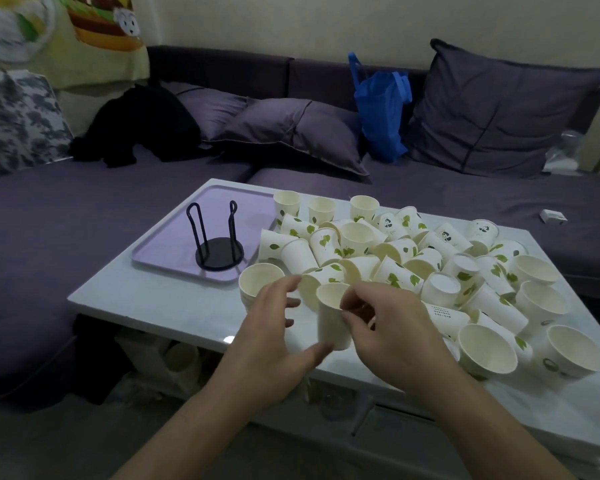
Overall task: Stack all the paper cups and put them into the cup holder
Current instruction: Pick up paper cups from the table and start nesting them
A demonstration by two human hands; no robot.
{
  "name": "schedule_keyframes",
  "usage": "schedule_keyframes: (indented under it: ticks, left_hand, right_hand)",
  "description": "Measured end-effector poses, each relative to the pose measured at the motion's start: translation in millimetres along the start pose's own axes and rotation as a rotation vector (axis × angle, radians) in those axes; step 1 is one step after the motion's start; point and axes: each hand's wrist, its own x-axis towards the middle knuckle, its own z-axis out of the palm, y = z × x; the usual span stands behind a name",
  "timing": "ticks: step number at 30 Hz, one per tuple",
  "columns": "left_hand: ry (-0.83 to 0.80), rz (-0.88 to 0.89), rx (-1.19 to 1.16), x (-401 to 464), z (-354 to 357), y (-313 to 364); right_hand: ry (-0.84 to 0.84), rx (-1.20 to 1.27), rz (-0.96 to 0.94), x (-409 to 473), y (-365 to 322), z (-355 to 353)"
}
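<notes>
Cups (pixel 395 258) lie loose all over the tabletop (pixel 160 299). Right hand (pixel 388 327) pinches one cup (pixel 331 320); left hand (pixel 274 327) is open beside it. Cup holder (pixel 219 251) stands empty, so nearly everything is left.

Scattered paper cups (pixel 395 258) beside empty cup holder (pixel 219 249)

A dim, bluish-grey indoor scene is shown. Faint glare is reflected on the glossy white low table (pixel 146 299). Beyond the table, straight edges are bowed by wide-angle distortion, and detail is softened toward the corners.
</notes>
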Motion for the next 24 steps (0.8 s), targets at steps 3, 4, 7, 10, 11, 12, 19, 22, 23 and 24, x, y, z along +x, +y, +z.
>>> schedule_keyframes:
  ticks: [3, 4, 7, 10, 11, 12, 19, 22, 23, 24]
  left_hand:
    - [-0.02, -0.008, -0.108, 0.4, -2.7, 0.2]
    - [-0.001, 0.025, -0.115, 0.4, -4.8, -1.0]
    - [0.096, 0.068, -0.117, 3.1, -16.4, -1.4]
    - [0.217, 0.065, -0.175, 12.8, -37.1, 1.2]
    - [0.259, 0.054, -0.185, 17.7, -44.0, -0.3]
    - [0.294, 0.035, -0.187, 22.2, -50.0, -2.2]
    - [0.271, -0.092, -0.161, 35.2, -50.9, -21.8]
    - [0.221, -0.121, -0.12, 36.7, -47.5, -24.0]
    - [0.217, -0.121, -0.1, 36.6, -46.5, -23.6]
    - [0.22, -0.112, -0.076, 35.9, -46.0, -22.7]
  right_hand:
    - [-0.01, 0.151, -0.142, -3.5, -3.0, 0.6]
    - [-0.008, 0.193, -0.184, -4.0, -4.2, 1.7]
    - [0.024, 0.308, -0.229, -4.1, -7.1, 4.4]
    - [0.12, 0.338, -0.142, -3.0, -6.8, 5.7]
    - [0.143, 0.326, -0.113, -2.5, -6.5, 6.3]
    - [0.149, 0.309, -0.089, -2.4, -6.3, 6.3]
    - [0.03, 0.25, -0.09, -4.7, -5.5, 7.6]
    - [0.015, 0.215, -0.059, -2.9, -4.8, 8.9]
    - [0.012, 0.204, -0.047, -2.2, -4.7, 9.3]
    - [0.008, 0.192, -0.036, -1.8, -4.7, 9.2]
